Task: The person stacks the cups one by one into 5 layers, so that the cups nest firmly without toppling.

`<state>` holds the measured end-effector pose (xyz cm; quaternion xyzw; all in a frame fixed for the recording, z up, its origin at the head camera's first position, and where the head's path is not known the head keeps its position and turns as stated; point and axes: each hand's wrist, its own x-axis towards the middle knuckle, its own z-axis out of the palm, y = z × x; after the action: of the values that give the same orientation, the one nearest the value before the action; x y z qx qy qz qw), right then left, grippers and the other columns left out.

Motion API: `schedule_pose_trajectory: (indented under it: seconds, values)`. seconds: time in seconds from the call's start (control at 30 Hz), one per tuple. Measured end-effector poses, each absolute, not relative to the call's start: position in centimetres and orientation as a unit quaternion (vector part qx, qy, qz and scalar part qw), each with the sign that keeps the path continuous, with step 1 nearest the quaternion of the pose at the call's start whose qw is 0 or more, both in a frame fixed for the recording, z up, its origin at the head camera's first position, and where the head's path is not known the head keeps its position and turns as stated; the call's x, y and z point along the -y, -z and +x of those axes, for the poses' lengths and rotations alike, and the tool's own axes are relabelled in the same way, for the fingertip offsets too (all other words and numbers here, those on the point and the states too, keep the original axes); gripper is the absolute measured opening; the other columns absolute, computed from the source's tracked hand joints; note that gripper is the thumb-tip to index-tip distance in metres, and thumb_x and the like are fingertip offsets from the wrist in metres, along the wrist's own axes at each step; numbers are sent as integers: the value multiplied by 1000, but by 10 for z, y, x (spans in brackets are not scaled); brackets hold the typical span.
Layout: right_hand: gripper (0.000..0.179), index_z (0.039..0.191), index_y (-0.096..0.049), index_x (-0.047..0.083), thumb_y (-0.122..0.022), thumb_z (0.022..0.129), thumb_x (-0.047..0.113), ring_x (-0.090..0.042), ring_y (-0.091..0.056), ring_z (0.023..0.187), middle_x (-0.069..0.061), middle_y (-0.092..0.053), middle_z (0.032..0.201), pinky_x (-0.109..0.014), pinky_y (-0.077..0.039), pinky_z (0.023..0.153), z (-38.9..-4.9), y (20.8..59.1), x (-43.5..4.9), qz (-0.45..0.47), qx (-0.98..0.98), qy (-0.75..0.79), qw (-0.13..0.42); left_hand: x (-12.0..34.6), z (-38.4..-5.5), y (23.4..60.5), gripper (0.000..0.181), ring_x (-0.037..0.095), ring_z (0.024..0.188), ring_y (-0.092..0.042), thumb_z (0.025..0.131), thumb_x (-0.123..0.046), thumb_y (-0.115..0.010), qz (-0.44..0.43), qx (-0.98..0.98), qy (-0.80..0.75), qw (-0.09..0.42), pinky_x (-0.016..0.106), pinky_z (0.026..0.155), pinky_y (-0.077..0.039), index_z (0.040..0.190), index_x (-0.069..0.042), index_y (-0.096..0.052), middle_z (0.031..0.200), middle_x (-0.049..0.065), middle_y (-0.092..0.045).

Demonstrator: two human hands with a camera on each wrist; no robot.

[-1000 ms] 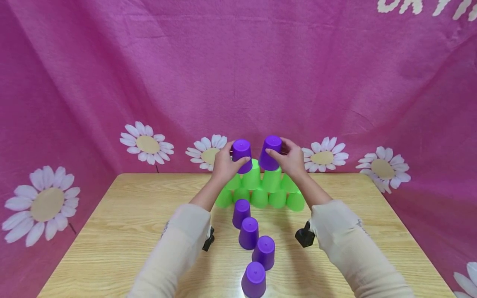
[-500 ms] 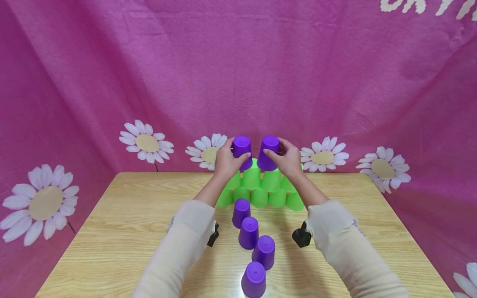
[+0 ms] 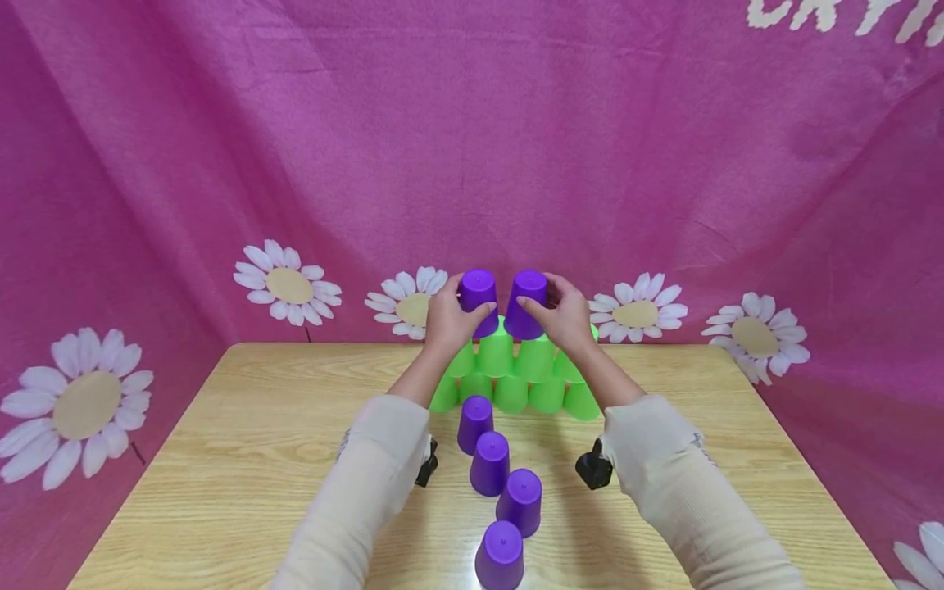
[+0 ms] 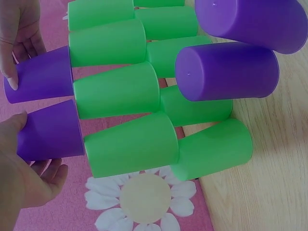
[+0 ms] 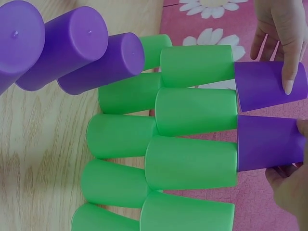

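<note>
My left hand [image 3: 451, 318] grips an upside-down purple cup [image 3: 479, 301] at the top of a stack of green cups [image 3: 496, 352]. To its right, my right hand [image 3: 568, 315] holds a second purple cup [image 3: 526, 305], also mouth down, thumb in front. A narrow gap separates the two. In the left wrist view, the left purple cup [image 4: 52, 132] has its rim against the tops of two neighbouring green cups [image 4: 132, 147]. From the right wrist, the right purple cup [image 5: 269, 144] likewise meets the green tops [image 5: 192, 161]. The green cups stand inverted in two tiers, partly hidden by the hands.
Several purple cups [image 3: 490, 465] stand upside down in a staggered line from the stack toward the front of the wooden table [image 3: 280, 459]. A pink cloth [image 3: 369, 164] with daisies hangs behind. Black wrist cameras [image 3: 594, 465] jut inward from the sleeves.
My right hand has shifted slightly left, bringing its purple cup closer to the other and more upright. My left hand and its cup have barely moved. The standing cups stay put.
</note>
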<state>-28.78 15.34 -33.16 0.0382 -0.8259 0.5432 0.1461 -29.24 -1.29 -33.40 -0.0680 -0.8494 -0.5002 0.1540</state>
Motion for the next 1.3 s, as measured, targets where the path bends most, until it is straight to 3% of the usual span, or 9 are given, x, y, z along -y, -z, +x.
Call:
schedule_pose_trajectory:
  seconds: [0.57, 1.03, 1.17, 1.3]
  values:
    - [56, 132, -43, -5, -67, 83, 8, -38, -53, 117, -28, -53, 127, -40, -45, 101, -284, 334, -156, 34, 817, -560, 134, 14, -294, 337, 57, 32, 109, -60, 79, -18, -72, -51, 848, 508, 146, 40, 94, -50, 128, 0, -50, 119, 20, -62]
    - [46, 121, -53, -6, -70, 79, 2, -34, -58, 109, -25, -60, 118, -36, -47, 97, -260, 341, -168, 48, 768, -583, 260, 24, -293, 339, 70, 36, 121, -49, 77, -21, -75, -63, 854, 490, 165, 45, 103, -42, 133, 4, -43, 129, 23, -53]
    - [43, 119, -56, -4, -71, 79, 2, -14, -61, 97, -23, -63, 114, -29, -50, 92, -251, 343, -171, 39, 772, -578, 260, 28, -289, 339, 74, 34, 123, -48, 76, -23, -75, -56, 844, 508, 163, 44, 102, -42, 136, 1, -40, 132, 21, -52]
    - [41, 118, -56, -5, -70, 80, 2, 11, -54, 85, -25, -62, 113, -30, -51, 92, -242, 345, -174, 40, 774, -581, 250, 35, -283, 340, 73, 34, 122, -48, 76, -23, -76, -57, 837, 517, 172, 44, 101, -43, 136, 0, -41, 132, 20, -52]
